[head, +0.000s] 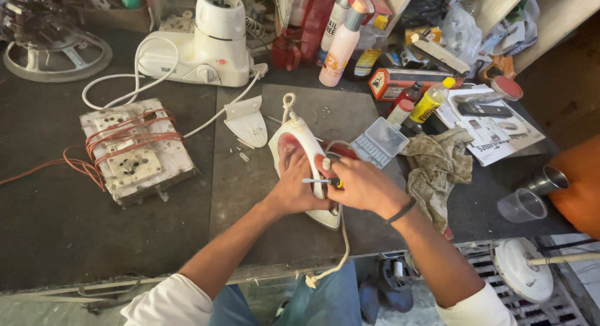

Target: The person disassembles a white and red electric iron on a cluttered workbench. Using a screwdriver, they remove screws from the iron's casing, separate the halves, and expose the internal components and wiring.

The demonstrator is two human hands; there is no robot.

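The iron point(300, 157) lies between switchboard point(134, 152) and rag point(439, 167).
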